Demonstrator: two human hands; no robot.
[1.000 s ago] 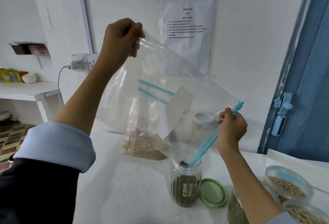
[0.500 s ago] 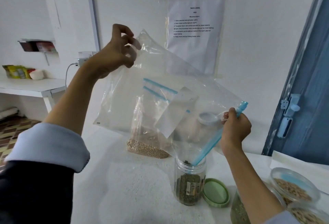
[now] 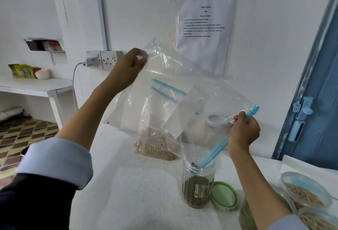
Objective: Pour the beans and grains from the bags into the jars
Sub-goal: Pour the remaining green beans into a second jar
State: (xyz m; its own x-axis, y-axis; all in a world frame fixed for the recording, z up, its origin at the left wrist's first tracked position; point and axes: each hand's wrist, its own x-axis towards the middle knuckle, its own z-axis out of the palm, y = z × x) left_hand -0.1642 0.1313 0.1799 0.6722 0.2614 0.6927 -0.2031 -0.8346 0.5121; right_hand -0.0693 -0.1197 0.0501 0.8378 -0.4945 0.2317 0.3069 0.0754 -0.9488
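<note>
Zip bag [image 3: 182, 90], clear and near-empty, held tilted above the worktop [image 3: 139, 193], its blue zip mouth [image 3: 214, 152] dipped into the open jar [image 3: 198, 180]. Light, limp and slick by the look of it; best taken at a corner and at the stiffer zip strip, as here. At upper left, left hand [image 3: 128, 70] raised, fingers blurred but seemingly pinching the bag's bottom corner. Behind the film, a second bag of pale grains [image 3: 153, 149] standing on the worktop. At centre, jar roughly a third full of dark green beans, a few more at its neck. Beside it, touching or nearly so, green lid [image 3: 224, 196] lying loose. Right hand [image 3: 243, 132] curled tight round the zip strip. At far right, filled jars [image 3: 303, 191] of tan grains, one greenish.
</note>
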